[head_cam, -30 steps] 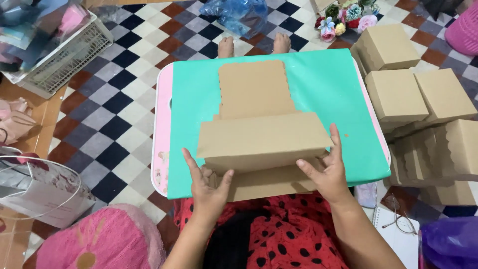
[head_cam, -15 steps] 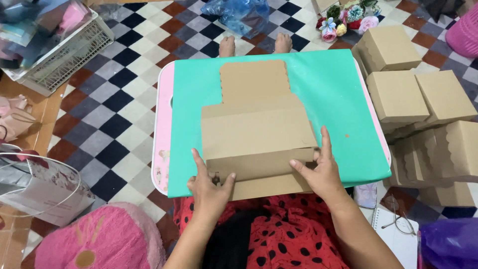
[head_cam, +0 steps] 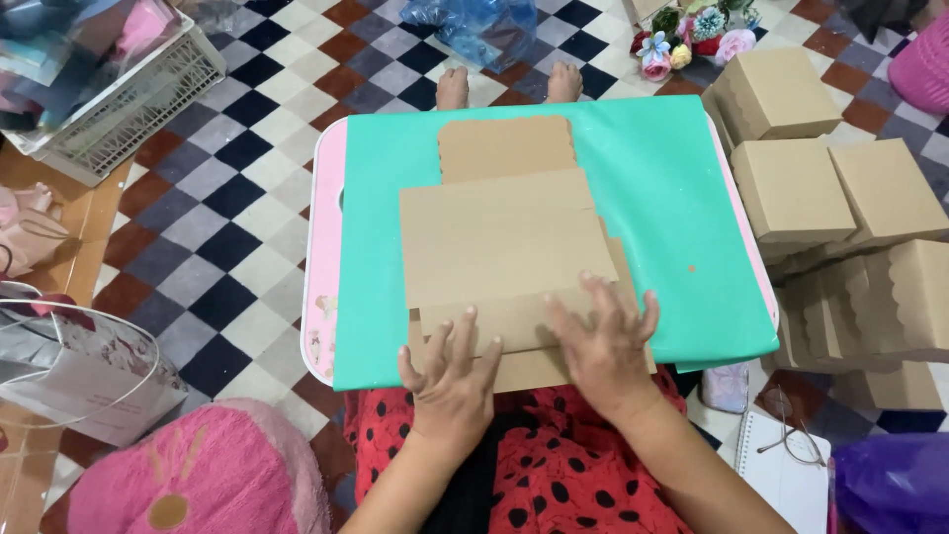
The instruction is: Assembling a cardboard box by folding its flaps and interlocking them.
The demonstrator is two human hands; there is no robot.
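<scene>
A flat brown cardboard box blank [head_cam: 504,237] with a scalloped far flap lies on a teal mat [head_cam: 652,188] that covers a small pink-edged table [head_cam: 324,297]. Its near panels are folded over and lie flat. My left hand [head_cam: 453,374] presses palm-down on the near left edge of the cardboard, fingers spread. To its right, my right hand [head_cam: 605,341] pushes flat on the folded panel near the front edge. Neither hand grips anything.
Several folded brown boxes [head_cam: 840,198] are stacked on the floor at the right. A white basket [head_cam: 119,109] sits at top left, a pink cushion [head_cam: 198,475] at bottom left. A notebook with glasses [head_cam: 786,455] lies at lower right. My bare feet [head_cam: 509,84] show beyond the table.
The raised cardboard panel has been folded down flat. Both hands moved from gripping its sides to pressing flat on the near edge.
</scene>
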